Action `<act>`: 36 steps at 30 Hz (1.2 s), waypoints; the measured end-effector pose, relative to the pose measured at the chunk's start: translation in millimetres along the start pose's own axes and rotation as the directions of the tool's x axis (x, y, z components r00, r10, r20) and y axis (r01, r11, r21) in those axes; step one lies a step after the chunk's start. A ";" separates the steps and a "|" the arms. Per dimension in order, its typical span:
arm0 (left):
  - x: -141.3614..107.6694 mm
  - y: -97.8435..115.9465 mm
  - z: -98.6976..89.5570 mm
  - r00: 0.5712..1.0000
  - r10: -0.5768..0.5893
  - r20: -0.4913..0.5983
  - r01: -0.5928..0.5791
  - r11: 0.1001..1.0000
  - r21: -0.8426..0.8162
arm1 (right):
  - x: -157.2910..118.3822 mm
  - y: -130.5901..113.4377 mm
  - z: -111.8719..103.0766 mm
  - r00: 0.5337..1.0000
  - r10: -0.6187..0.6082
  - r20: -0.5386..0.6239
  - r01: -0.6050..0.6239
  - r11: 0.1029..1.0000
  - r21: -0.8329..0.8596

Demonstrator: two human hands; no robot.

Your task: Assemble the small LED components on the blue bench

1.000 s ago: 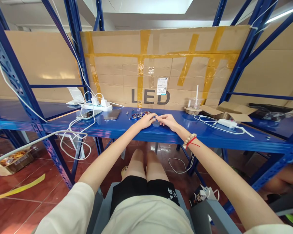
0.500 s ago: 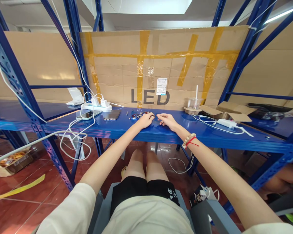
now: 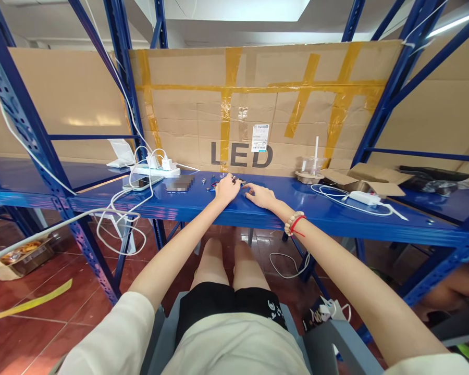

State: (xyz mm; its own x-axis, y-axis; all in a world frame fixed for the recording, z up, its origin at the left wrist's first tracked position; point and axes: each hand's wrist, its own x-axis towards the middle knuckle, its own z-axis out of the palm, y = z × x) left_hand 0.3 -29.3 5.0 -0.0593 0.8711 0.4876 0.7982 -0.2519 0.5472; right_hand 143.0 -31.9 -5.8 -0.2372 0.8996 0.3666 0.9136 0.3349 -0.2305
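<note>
My left hand (image 3: 227, 190) is over the blue table (image 3: 180, 205), fingers bent and closed at a small dark item too small to name. Beside it, a little to the right, my right hand (image 3: 259, 196) has its fingers bent and slightly apart, with its fingertips near the same small items; nothing shows in it. A group of small shiny pieces (image 3: 211, 186) lies just left of my left hand and is partly hidden by it. A beaded bracelet and a red string are on my right wrist.
Left on the table are a power strip (image 3: 140, 170) with white cables, a phone (image 3: 143, 183) and a blurred flat object (image 3: 180, 183). Right are a plastic cup (image 3: 311, 165), a white adapter (image 3: 363, 198) and an open carton (image 3: 369, 172). Cardboard (image 3: 180, 117) stands behind.
My left hand has lifted and turned slightly, now covering more of the small pieces. My right hand has moved left, closer to it.
</note>
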 end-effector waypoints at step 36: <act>21.1 -6.8 16.4 0.986 -0.163 0.037 0.125 0.572 -0.811 | 23.1 -32.8 14.9 0.987 -0.164 -0.007 0.139 0.861 -0.489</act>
State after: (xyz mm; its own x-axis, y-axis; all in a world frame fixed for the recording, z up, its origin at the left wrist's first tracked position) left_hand 3.4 -2.3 0.3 -0.1666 0.9156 0.3660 -0.0374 -0.3768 0.9255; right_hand 102.7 -17.9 -3.2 -0.3811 0.8307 0.4059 0.9152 0.2767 0.2930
